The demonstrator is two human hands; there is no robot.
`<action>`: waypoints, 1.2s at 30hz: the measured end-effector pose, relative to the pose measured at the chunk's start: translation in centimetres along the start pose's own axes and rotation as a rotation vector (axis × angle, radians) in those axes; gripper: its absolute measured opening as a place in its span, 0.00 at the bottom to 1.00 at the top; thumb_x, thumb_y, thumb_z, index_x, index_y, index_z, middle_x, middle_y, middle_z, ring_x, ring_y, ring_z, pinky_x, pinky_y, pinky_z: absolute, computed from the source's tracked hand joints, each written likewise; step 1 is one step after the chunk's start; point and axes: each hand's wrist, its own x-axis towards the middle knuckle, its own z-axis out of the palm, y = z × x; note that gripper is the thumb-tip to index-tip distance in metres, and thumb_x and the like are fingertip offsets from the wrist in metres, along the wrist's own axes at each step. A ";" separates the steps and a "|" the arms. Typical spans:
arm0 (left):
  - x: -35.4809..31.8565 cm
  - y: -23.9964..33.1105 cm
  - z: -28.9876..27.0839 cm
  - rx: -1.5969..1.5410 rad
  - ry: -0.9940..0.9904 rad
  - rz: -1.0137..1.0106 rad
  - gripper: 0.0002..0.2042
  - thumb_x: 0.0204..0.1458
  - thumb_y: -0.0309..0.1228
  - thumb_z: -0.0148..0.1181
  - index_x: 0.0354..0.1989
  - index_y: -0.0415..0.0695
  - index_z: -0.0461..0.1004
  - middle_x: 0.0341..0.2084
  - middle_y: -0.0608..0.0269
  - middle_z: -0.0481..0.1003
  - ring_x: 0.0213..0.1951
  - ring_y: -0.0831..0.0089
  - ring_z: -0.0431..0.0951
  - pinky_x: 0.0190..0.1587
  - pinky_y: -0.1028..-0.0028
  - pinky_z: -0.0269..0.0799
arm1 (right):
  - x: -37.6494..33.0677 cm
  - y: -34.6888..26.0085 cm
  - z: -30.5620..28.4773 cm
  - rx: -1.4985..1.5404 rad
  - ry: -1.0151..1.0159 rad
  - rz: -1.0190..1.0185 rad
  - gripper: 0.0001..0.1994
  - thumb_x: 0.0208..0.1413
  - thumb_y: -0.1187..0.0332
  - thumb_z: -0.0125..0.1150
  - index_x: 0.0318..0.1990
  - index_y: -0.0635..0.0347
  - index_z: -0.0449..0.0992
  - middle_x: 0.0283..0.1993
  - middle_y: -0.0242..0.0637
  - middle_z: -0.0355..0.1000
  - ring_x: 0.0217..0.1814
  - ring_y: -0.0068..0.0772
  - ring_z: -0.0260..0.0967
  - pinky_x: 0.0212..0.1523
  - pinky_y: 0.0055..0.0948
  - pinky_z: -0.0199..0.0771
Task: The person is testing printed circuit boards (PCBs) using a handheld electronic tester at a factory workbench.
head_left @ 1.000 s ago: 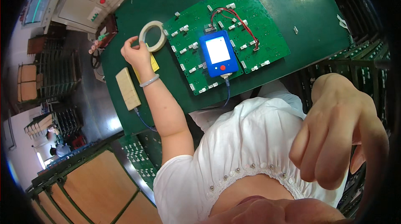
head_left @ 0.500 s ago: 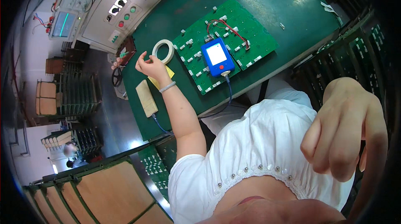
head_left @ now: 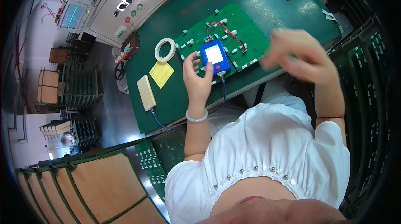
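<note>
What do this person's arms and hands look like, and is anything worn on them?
Both hands are bare, with no gloves. The left hand has a smooth, pale ring-shaped bangle round the wrist. The right hand is blurred, and no ring or band can be made out on it. Both forearms are uncovered; short puffed sleeves of a white top, trimmed with small beads, end near the shoulders.

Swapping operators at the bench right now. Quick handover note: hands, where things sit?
Left hand: open, empty, fingertips at the left edge of the blue handheld tester.
Right hand: raised over the green circuit board's right end, blurred; nothing visibly held.
Tester lies on the board, screen lit, cable running off the table's front edge.
Tape roll lies flat left of the board, untouched; yellow note just below it, beige block further left.
Whether a test is running cannot be told.
</note>
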 end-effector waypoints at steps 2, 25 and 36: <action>-1.1 1.2 1.1 0.111 0.004 0.026 0.31 0.42 0.34 0.67 0.54 0.36 0.60 0.49 0.47 0.65 0.48 0.56 0.68 0.49 0.64 0.66 | -0.1 3.8 1.2 -0.352 0.121 0.308 0.06 0.56 0.72 0.54 0.37 0.64 0.73 0.34 0.40 0.69 0.34 0.35 0.68 0.36 0.32 0.67; -1.7 3.4 4.6 0.415 0.182 0.028 0.36 0.35 0.32 0.67 0.57 0.42 0.58 0.50 0.49 0.60 0.52 0.52 0.64 0.55 0.58 0.59 | 0.3 12.8 4.4 -0.815 -0.177 0.267 0.05 0.52 0.73 0.53 0.34 0.62 0.64 0.30 0.44 0.71 0.38 0.47 0.70 0.34 0.40 0.70; -3.3 1.6 -5.5 0.495 0.481 0.043 0.37 0.33 0.28 0.67 0.57 0.41 0.59 0.51 0.46 0.59 0.54 0.50 0.61 0.55 0.60 0.61 | 4.7 10.3 12.3 -0.383 0.017 0.221 0.07 0.53 0.69 0.55 0.37 0.61 0.70 0.35 0.44 0.70 0.43 0.48 0.68 0.41 0.42 0.68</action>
